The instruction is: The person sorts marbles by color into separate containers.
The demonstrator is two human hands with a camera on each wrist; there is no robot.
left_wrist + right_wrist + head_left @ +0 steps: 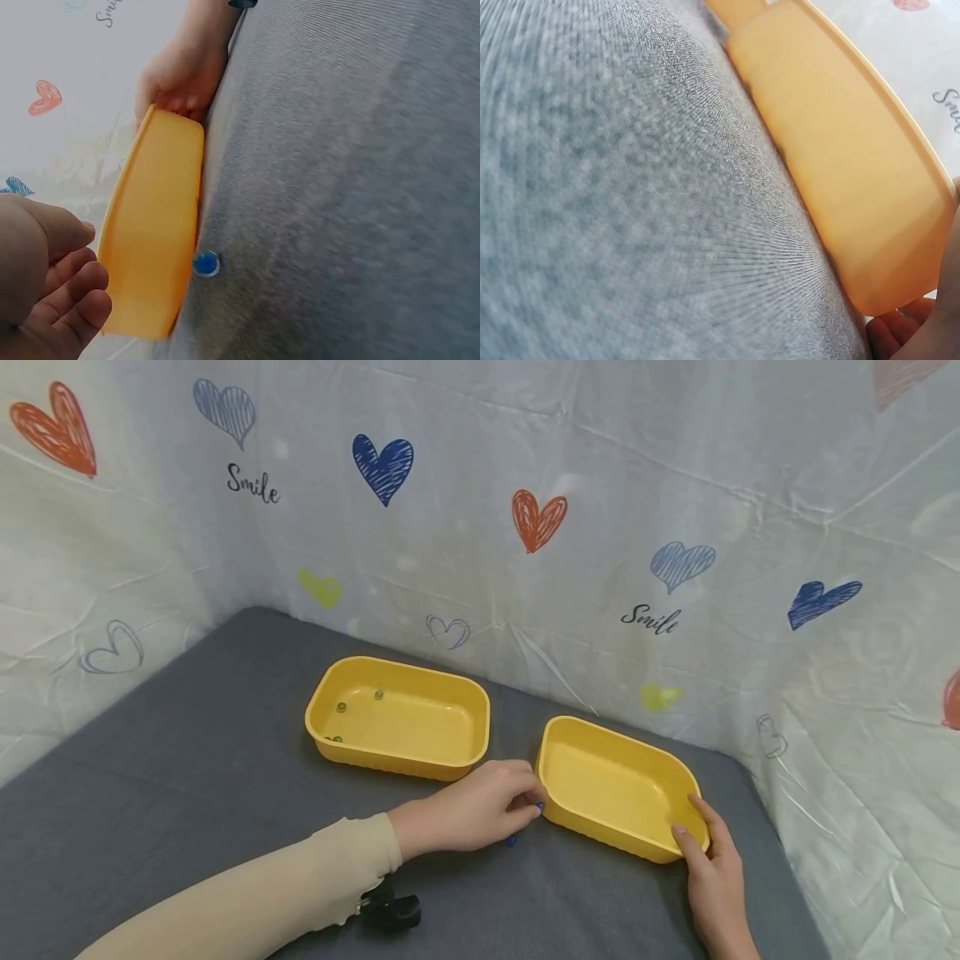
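My left hand (480, 806) is just left of the right yellow tray (600, 822), pinching a small blue marble (540, 807) at thumb and fingertip. In the left wrist view, the curled fingers of that hand (56, 277) hide whatever lies between them. A second blue marble (512, 841) rests on the grey cloth below the hand. One blue marble (206, 263) shows clear glass around its blue centre, close to the tray's side. At the tray's right end my right hand (716, 877) grips the rim, thumb on the near side; the right wrist view shows fingers (896, 326) under its corner.
Another yellow tray (405, 764) stands to the left, holding several green marbles (341, 707) toward its left end. Grey cloth (187, 777) covers the table. Behind it hangs a white curtain (465, 527) printed with hearts. A black device (393, 910) is at the left wrist.
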